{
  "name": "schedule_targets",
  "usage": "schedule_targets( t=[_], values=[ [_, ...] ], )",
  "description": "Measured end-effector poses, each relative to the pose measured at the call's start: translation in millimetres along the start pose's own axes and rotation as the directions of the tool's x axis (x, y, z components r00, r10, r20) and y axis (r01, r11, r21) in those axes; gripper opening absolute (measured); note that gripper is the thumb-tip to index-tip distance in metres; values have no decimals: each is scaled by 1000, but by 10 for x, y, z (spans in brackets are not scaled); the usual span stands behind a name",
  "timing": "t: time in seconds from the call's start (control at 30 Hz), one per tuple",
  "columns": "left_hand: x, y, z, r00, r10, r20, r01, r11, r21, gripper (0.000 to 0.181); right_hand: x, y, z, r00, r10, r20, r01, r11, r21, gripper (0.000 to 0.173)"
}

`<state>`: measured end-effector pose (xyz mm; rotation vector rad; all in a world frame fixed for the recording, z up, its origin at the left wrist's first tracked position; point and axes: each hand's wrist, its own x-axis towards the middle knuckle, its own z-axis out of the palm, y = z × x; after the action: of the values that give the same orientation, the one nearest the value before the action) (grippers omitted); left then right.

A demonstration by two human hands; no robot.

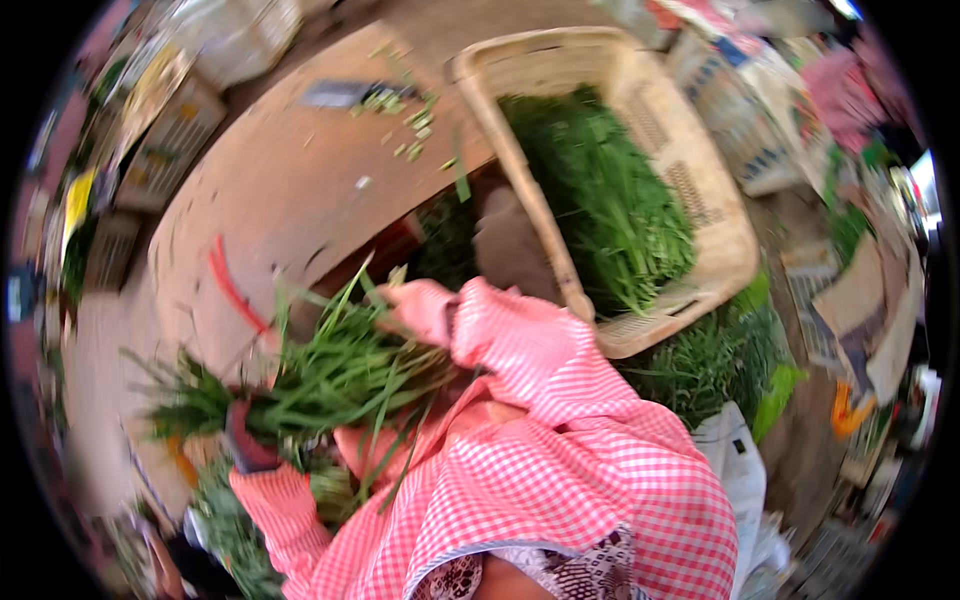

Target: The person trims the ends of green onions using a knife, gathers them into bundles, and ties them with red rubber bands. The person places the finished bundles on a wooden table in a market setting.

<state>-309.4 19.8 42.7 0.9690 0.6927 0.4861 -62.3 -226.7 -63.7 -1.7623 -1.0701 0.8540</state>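
A loose bunch of long leafy greens (337, 386) lies across my lap, blades sticking out both ways. My left hand (251, 439), in a dark glove, is closed around its leafy left part. At the upper right side of the bunch is my right hand (397, 304), blurred and partly covered by leaves; whether its fingers grip any stems is unclear. Beyond the bunch stands a round-edged wooden table (247, 180). On it lie a cleaver (345, 93), cut pale-green stem pieces (412, 135) and a red strip (232, 289).
A cream plastic basket (517, 169) at the right holds green leafy stalks (607, 195). More greens (712, 367) lie below it in a bag. At the left stand crates (169, 150); printed sacks (724, 112) are at the upper right. Another person's arm (159, 555) shows at the lower left.
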Motion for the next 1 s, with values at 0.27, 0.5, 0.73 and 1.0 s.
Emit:
schedule_targets(
  t=[0.27, 0.5, 0.73, 1.0],
  values=[
    [-216, 92, 210, 991, 113, 75, -122, 984, 130, 16, -212, -282, -188, 970, 225, -91, -173, 902, 395, 27],
    [-307, 116, 204, 989, 132, -70, -121, 982, 142, 18, -335, -315, -437, 951, 265, -161, -188, 906, 379, 29],
    [-310, 195, -176, 991, 100, -84, -95, 993, 65, 18, -219, 91, -941, 853, 329, -405, -475, 810, -344, 39],
    [-189, 112, -117, 990, 52, -128, -58, 997, -43, 18, 272, -634, -207, 965, 262, 9, -249, 906, 341, 44]
  ],
)
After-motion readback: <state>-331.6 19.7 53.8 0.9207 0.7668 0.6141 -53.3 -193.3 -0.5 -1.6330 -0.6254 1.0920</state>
